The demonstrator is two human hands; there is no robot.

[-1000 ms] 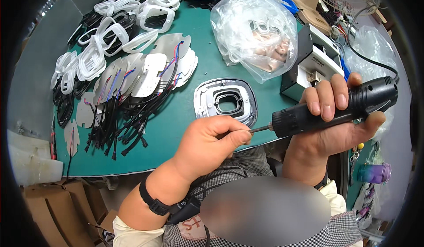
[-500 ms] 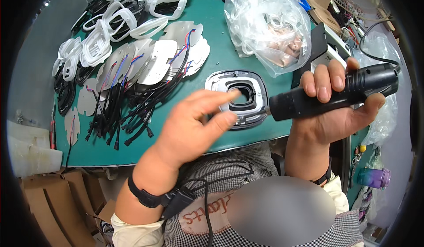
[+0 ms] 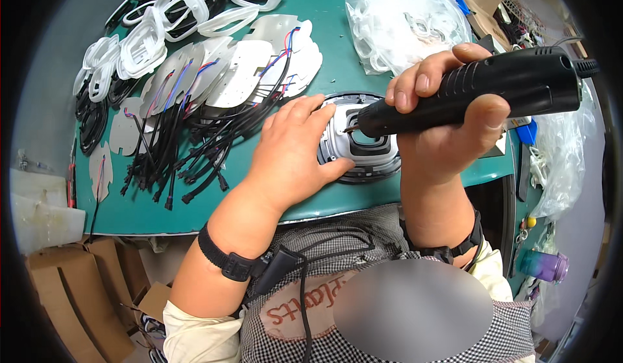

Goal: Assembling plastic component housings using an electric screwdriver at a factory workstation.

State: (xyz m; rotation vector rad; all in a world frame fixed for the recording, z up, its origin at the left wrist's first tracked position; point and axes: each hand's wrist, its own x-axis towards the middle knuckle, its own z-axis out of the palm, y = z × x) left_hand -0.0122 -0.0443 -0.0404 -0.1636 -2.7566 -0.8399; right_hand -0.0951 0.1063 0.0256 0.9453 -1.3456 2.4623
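Your right hand [image 3: 448, 136], right of centre in the frame, is closed tight around a black electric screwdriver [image 3: 474, 94]; the fingers wrap over the top of its body and the thumb presses from below. The tool lies nearly level, its cable end toward the right edge and its tip pointing left, over the silver plate with a square opening [image 3: 366, 144] at the middle of the frame. Whether the tip touches the plate cannot be told.

Your left hand [image 3: 292, 155] lies flat and open on the green surface [image 3: 214, 197], holding nothing; its fingertips and thumb rest on the left edge of that plate, just beside the tool's tip.

To the left of your left hand spreads a fan of thin silver plates with black cables [image 3: 214, 97]. White plastic frames [image 3: 143, 45] are heaped at the upper left, and a clear bag of white parts [image 3: 396, 19] sits at the top, above your right hand.
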